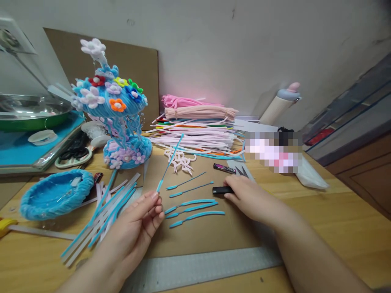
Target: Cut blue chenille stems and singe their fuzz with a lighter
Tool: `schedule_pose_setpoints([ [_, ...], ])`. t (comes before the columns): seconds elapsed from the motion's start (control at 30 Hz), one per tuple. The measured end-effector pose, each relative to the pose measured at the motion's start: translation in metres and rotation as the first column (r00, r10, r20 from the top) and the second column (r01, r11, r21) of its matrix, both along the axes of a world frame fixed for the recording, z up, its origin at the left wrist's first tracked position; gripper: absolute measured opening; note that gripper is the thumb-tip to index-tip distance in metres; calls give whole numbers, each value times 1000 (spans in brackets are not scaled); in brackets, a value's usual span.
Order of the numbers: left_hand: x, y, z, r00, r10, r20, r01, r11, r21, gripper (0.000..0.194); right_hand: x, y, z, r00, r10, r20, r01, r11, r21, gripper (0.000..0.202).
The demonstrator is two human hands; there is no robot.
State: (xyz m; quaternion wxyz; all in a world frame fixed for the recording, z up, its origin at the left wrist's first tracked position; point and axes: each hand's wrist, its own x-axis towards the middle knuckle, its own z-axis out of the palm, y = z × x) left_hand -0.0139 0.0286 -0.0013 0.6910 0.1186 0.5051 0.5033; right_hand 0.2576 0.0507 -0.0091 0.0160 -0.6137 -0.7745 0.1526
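Note:
My left hand pinches the lower end of a blue pipe cleaner between thumb and finger. This stem slants up to the right, with a thin bare stretch of wire near its lower part. My right hand rests low over the brown board, fingers closed on a short black bar-shaped tool whose far end is hidden in the hand. Between the hands lie several blue pipe cleaners, some trimmed to thin wire. Curled pale pink pipe cleaner pieces lie just beyond them.
A blue flower-covered pipe cleaner model stands at left, near a blue fuzzy ring-shaped base and scissors. Bundled pipe cleaners are stacked by the wall. A dark labelled tube and pointed grey blades lie beyond my right hand.

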Motion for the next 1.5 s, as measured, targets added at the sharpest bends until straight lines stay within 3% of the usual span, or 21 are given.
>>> schedule_pose_setpoints([
  [0.1,1,-1,1,1000,-23,-3,23,1000,5,9,-2,4,-5,998,-11,61,9,1000,26,14],
  [0.2,0,-2,2,999,-39,-4,39,999,5,9,2,13,-8,998,-69,-9,69,990,125,19],
  [0.37,2,-4,2,996,-92,1,92,996,3,9,14,44,-21,965,-244,-100,263,909,323,28],
  [0.57,5,-7,4,988,-151,-11,151,988,6,11,11,55,-35,968,-218,-125,245,928,281,15],
  [0.67,4,-7,5,989,-149,-8,149,989,14,10,4,47,-27,963,-194,-186,237,940,247,11],
  [0.77,3,-6,6,993,-119,-19,120,993,9,9,-11,30,-14,923,-132,-360,201,966,161,15],
  [0.8,3,-5,7,994,-107,-23,107,994,7,9,-18,23,-9,813,-114,-571,178,982,58,14],
  [0.87,2,-5,8,995,-91,-27,92,996,10,9,-34,7,-2,451,-170,-876,11,983,-185,15],
  [0.93,2,-5,9,995,-92,-28,93,996,18,8,-50,-8,3,156,-284,-946,-199,929,-312,17],
  [1.03,1,-5,8,995,-92,-24,93,996,19,7,-68,-25,6,-75,-520,-851,-417,791,-447,21],
  [1.17,0,-5,6,996,-92,-13,93,996,14,7,-76,-34,3,-116,-672,-731,-542,660,-521,26],
  [1.33,1,-5,6,995,-100,-26,101,995,14,8,-77,-36,1,-131,-642,-755,-519,693,-500,30],
  [1.5,1,-5,6,995,-99,-22,100,995,22,8,-73,-38,5,-124,-726,-676,-602,597,-531,35],
])
